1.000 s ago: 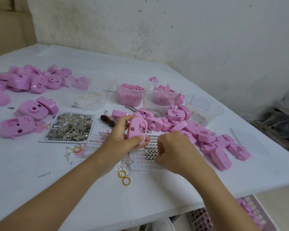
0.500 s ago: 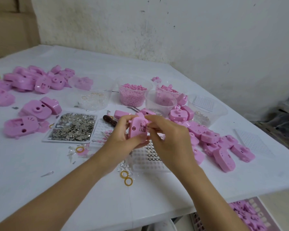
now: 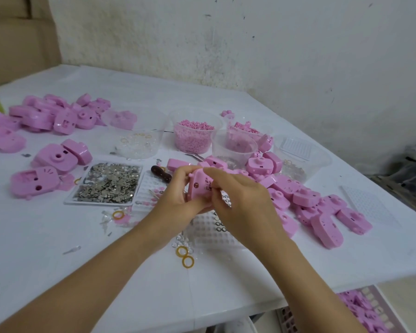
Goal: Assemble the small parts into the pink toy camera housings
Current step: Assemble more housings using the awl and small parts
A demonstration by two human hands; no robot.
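My left hand (image 3: 175, 200) grips a pink toy camera housing (image 3: 198, 186) above the middle of the table, its open inner side facing me. My right hand (image 3: 240, 205) is against the housing's right side, fingertips pinching at a small metal part inside it. Under the hands lies a white grid tray (image 3: 210, 233) with small metal rings in its cells. A flat tray of silver metal pieces (image 3: 108, 182) sits to the left. A pile of pink housings (image 3: 308, 203) spreads to the right, and more housings (image 3: 51, 116) lie at the far left.
Clear tubs stand behind the hands: one of pink pellets (image 3: 193, 135), one of clear and yellow rings (image 3: 137, 140), others with pink parts (image 3: 234, 145). A dark-handled tool (image 3: 160, 173) lies by the trays. Yellow rings (image 3: 185, 257) lie near the front. The table edge (image 3: 346, 280) drops at right.
My right hand came up from the grid tray to the housing and now works at its inside. My left hand keeps holding the housing in about the same place.
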